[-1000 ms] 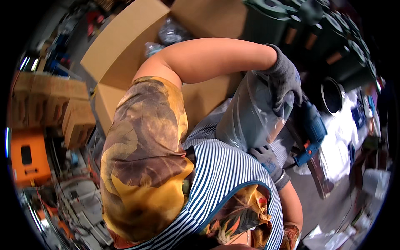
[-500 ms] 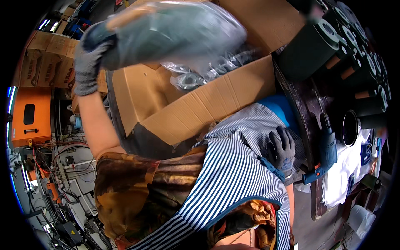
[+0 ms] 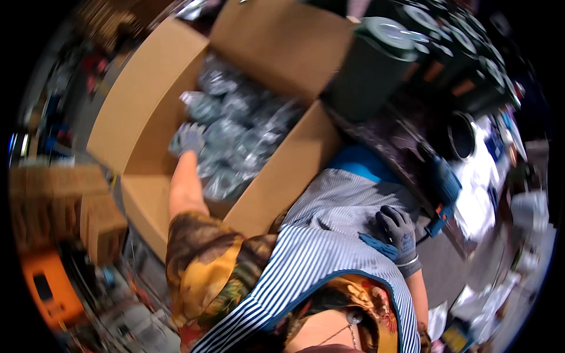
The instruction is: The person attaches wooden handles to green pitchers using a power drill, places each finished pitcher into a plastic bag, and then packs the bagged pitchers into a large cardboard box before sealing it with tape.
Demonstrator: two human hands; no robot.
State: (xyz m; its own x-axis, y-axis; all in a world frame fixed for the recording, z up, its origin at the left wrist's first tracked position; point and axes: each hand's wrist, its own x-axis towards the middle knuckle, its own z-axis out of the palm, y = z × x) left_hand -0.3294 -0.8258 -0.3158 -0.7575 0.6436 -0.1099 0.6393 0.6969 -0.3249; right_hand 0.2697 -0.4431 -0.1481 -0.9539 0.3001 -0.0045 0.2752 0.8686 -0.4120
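Observation:
My left hand (image 3: 189,140), in a grey glove, reaches down into a large open cardboard box (image 3: 279,170). It touches the clear plastic-wrapped items (image 3: 226,138) at the box's left side; blur hides whether its fingers grip one. Several of these wrapped, greenish, rounded pieces fill the box's bottom. My right hand (image 3: 400,232), also gloved, rests by my striped apron (image 3: 318,235), next to its teal trim (image 3: 378,246). Its fingers are loosely bent and apart, with nothing visible in them.
At the right, a dark table (image 3: 403,138) bears several dark green cylinders (image 3: 374,70) with pale lids and a blue power drill (image 3: 444,188). White sheets (image 3: 474,206) lie beyond the drill. Stacked cartons (image 3: 59,200) and an orange machine panel (image 3: 53,288) stand at the left.
My left hand has gone from holding a bagged green cylinder above the box to inside it. My right hand's fingers have curled somewhat. The view has turned, showing more of the box's inside.

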